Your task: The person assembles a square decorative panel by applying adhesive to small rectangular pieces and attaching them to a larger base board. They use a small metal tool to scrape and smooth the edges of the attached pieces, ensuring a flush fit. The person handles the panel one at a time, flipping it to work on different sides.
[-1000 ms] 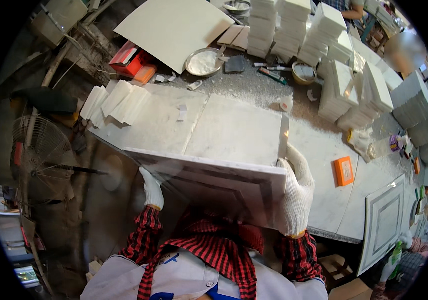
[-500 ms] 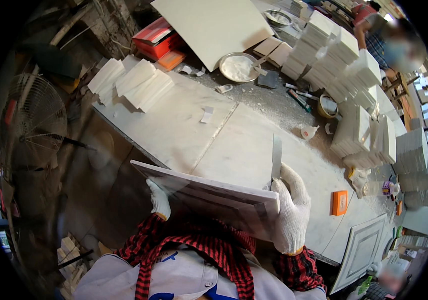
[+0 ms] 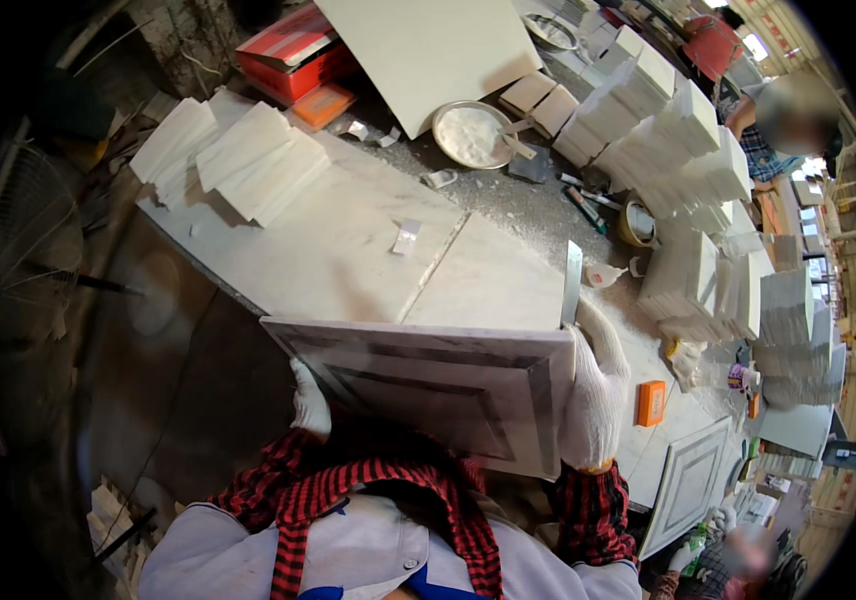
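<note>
I hold a white marble panel (image 3: 428, 375) with grey inlaid rectangular borders, tilted up in front of my body at the near side of the worktable. My left hand (image 3: 310, 402), in a white knit glove, grips its left edge; some fingers are hidden. At the opposite edge, my gloved right hand (image 3: 596, 410) is closed against the panel. A thin flat metal blade (image 3: 573, 285) stands up from the fingers of that hand. The panel's upper edge is close over the pale stone tabletop (image 3: 348, 260).
Stacked white tiles stand on the left (image 3: 263, 165) and in tall piles (image 3: 693, 270) at right. A metal bowl (image 3: 473, 135) of white powder sits at the back. An orange box (image 3: 651, 403) lies right of my hand; another bordered panel (image 3: 686, 480) leans beyond. A person (image 3: 738, 540) is at lower right.
The panel has turned so more of its bordered face shows, and its right end has risen. My right hand and the blade have moved with it. The view has shifted slightly.
</note>
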Available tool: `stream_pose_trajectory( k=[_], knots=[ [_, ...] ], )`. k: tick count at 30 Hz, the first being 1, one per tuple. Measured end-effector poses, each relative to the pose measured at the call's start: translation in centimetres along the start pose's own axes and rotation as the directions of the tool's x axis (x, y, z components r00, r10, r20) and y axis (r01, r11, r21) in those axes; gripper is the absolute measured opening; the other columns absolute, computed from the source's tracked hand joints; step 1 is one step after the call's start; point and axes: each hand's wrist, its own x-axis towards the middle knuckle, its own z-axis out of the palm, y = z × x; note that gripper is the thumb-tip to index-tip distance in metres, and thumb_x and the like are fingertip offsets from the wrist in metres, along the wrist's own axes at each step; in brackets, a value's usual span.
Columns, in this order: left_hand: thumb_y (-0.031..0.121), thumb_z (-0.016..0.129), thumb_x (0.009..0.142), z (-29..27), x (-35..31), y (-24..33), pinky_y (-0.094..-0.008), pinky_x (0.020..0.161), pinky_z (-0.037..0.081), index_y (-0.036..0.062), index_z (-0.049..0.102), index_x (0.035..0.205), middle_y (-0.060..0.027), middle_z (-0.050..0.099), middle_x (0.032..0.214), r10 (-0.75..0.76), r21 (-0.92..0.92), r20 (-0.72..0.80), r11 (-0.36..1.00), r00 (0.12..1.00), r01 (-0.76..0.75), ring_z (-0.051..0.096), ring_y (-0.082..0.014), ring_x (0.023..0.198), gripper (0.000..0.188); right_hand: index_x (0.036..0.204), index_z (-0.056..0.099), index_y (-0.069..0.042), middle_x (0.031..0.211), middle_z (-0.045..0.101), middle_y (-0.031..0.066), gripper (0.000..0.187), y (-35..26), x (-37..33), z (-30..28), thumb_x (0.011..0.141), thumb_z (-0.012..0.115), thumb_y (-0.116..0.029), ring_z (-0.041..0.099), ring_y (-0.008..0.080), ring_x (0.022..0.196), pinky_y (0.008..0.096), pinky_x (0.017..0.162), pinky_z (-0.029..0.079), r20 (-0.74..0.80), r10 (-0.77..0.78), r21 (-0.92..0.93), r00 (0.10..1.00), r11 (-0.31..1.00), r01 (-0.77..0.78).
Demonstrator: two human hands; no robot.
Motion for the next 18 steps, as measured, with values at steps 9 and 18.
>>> stream_pose_trajectory(
  k=[9, 18],
  knots=[
    [0.081, 0.027, 0.091, 0.8, 3.2, -3.9, -0.0345, 0.114, 0.03, -0.0064, 0.041, 0.146, -0.0164, 0.047, 0.15, -0.07, -0.249, 0.442, 0.948, 0.894, 0.197, 0.042, -0.0271, 0.138, 0.104, 0.121, 0.062, 0.009, 0.116, 0.067, 0.0176, 0.034, 1.0, 1.0, 0.3, 0.093, 0.06, -0.01, 0.062, 0.0235, 0.108, 0.0328, 0.096, 0.046, 0.016, -0.196, -0.183, 0.98, 0.963, 0.196],
    [0.059, 0.041, 0.102, 0.0, 3.5, -3.5, -0.0365, 0.118, 0.03, 0.0053, 0.033, 0.153, -0.0101, 0.039, 0.155, 0.158, -0.504, 0.764, 0.752, 0.626, 0.425, 0.037, -0.0263, 0.143, 0.074, 0.119, 0.063, 0.007, 0.127, 0.062, 0.0209, 0.032, 1.2, 1.7, 0.0, 0.092, 0.061, -0.01, 0.063, 0.0295, 0.111, 0.0358, 0.097, 0.048, -0.018, -0.035, -0.052, 0.999, 0.998, 0.034]
  ],
)
